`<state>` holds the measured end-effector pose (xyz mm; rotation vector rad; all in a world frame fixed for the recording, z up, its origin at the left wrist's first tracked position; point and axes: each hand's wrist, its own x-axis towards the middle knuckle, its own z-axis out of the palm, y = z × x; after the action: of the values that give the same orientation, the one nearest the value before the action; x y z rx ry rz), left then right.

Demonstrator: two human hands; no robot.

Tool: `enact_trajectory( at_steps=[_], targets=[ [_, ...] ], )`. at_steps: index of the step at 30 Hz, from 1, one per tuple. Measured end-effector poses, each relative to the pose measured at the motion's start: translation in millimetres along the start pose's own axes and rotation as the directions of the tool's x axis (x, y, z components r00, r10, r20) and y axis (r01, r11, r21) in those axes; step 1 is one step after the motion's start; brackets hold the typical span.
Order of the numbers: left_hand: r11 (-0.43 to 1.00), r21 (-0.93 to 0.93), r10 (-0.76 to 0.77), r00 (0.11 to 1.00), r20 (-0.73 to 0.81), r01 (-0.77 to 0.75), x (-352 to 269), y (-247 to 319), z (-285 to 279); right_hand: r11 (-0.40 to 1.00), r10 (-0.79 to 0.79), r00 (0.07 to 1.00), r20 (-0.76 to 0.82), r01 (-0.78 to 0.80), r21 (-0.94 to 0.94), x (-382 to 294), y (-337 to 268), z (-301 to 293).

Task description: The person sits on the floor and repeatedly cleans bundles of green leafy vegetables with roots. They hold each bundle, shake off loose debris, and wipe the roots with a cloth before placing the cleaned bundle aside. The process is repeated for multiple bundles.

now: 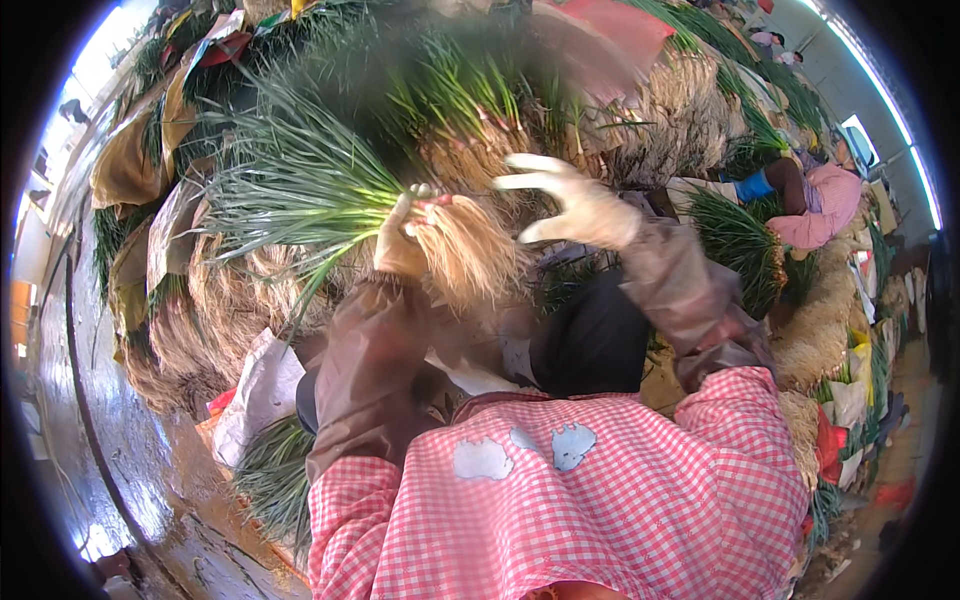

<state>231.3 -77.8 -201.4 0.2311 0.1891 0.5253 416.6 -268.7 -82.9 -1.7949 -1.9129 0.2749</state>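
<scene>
My gloved left hand (403,238) grips a bunch of green onions (330,196) near the base of the stalks. Its long green leaves fan out to the left, and its pale roots (469,251) hang to the right of my fist. Apart from the bunch, my gloved right hand (574,201) is blurred, with its fingers spread and nothing between them. Just beyond both hands stands a pile of green onions (480,94), roots towards me. Brown waterproof sleeves cover both forearms.
Stacked onion bundles with matted roots (225,300) line the left side, partly under paper sheets (176,232). A co-worker (821,199) sits at the right beside more onions (731,244). A dark hose or cable (79,367) crosses the wet floor (142,450). White sacking (259,397) lies by my left elbow.
</scene>
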Motion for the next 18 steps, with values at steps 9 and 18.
enact_trajectory(
  at_steps=[9, 18],
  targets=[
    [0.981, -0.131, -0.139, 0.988, 0.069, 0.147, 23, 21, 55, 0.902, -0.116, 0.983, -0.141, 0.045, -0.43, -32, -1, 18],
    [0.981, 0.164, 0.122, 0.99, -0.074, -0.108, 33, 11, 136, 0.942, 0.334, 0.924, -0.187, -0.317, 0.115, -113, 6, -69]
  ],
)
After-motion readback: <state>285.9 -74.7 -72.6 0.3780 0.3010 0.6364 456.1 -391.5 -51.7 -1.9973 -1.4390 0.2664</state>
